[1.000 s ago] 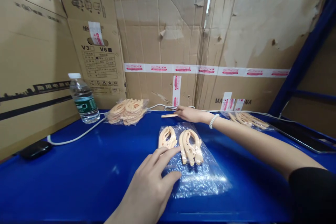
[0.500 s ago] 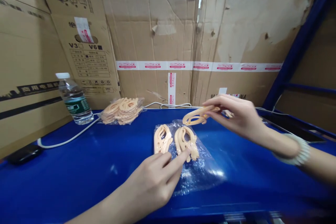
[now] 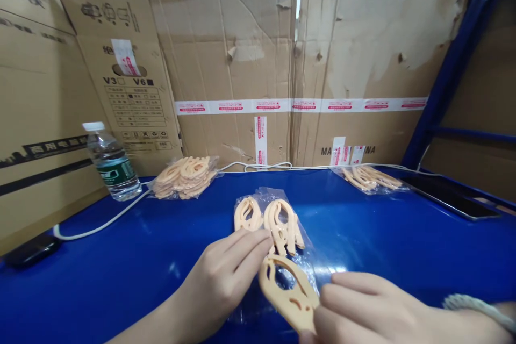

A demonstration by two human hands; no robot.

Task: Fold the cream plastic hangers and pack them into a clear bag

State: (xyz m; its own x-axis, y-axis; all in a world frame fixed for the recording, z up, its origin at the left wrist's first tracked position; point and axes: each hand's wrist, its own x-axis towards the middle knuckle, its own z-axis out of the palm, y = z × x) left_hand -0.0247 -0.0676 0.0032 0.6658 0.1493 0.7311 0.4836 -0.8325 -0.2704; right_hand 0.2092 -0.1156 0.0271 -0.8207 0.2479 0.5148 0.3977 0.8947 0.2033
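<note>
My right hand [image 3: 363, 306], low on the right, grips the end of a beige folding hanger [image 3: 288, 293] with oval cut-outs. That hanger is tilted, its far end over the clear plastic bag [image 3: 312, 258]. Two groups of similar hangers, a left group [image 3: 247, 214] and a right group [image 3: 282, 226], lie side by side in the bag. My left hand [image 3: 226, 269] is closed at the near side of the bag, fingers together against its film beside the hangers. Its thumb is hidden.
Bagged hangers [image 3: 185, 176] lie at the back left beside a water bottle [image 3: 115, 166]. Another bag of hangers [image 3: 368, 178] and a dark flat device [image 3: 451, 196] are at the back right. Cardboard [image 3: 234, 70] walls the blue table [image 3: 161, 258]; a white cable [image 3: 100, 223] runs along it.
My right hand has carried the hanger from behind the bag down to its near side. My left hand has drawn its extended index finger back from the right group.
</note>
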